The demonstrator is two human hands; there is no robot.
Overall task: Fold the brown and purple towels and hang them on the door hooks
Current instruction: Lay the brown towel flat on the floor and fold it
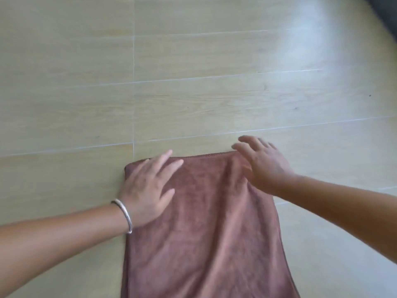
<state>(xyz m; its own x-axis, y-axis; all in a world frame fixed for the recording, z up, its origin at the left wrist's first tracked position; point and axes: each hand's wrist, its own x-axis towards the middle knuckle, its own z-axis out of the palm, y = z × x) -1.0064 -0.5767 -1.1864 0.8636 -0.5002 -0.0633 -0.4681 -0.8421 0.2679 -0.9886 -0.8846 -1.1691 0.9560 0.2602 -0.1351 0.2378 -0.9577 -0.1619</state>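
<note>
Brown towel (206,222) flat on wood-look floor (86,82), perhaps under both hands

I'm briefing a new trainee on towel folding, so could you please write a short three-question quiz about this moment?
1. True or false: the left hand lies flat on the brown towel.
2. What is on the left wrist? A) a watch B) a silver bangle C) a cloth band
3. Fill in: the towel lies on a wood-look ____.

Key: 1 true. 2 B. 3 floor. The right hand is open with spread fingers at the towel's far right corner; it is too blurred to tell whether it touches.
</note>
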